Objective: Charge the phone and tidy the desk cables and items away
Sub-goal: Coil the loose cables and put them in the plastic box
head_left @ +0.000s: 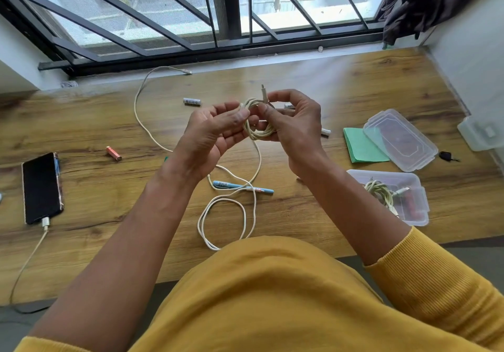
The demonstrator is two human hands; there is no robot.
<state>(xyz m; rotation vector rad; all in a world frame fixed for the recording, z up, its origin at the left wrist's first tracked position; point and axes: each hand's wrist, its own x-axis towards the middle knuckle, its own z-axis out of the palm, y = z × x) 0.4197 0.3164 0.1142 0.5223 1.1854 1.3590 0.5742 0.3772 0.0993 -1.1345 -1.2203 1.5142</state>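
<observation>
Above the middle of the wooden desk (354,84) I hold a coiled cream cable (257,131) between both hands. My left hand (210,136) pinches the coil's left side, and my right hand (294,128) grips its right side, with a plug sticking up. The cable's loose tail (226,210) hangs down to the desk and loops near my body. A black phone (41,188) lies at the left with a charging cable (27,259) plugged into its near end. A clear plastic box (417,196) at the right holds another coiled cable (381,192).
The box's clear lid (399,139) lies beside a green pad (360,147). A blue pen (240,187), an orange battery (113,153) and white batteries (192,101) are scattered on the desk. Another white cable (139,101) runs toward the window. A small black item (446,155) lies at the right.
</observation>
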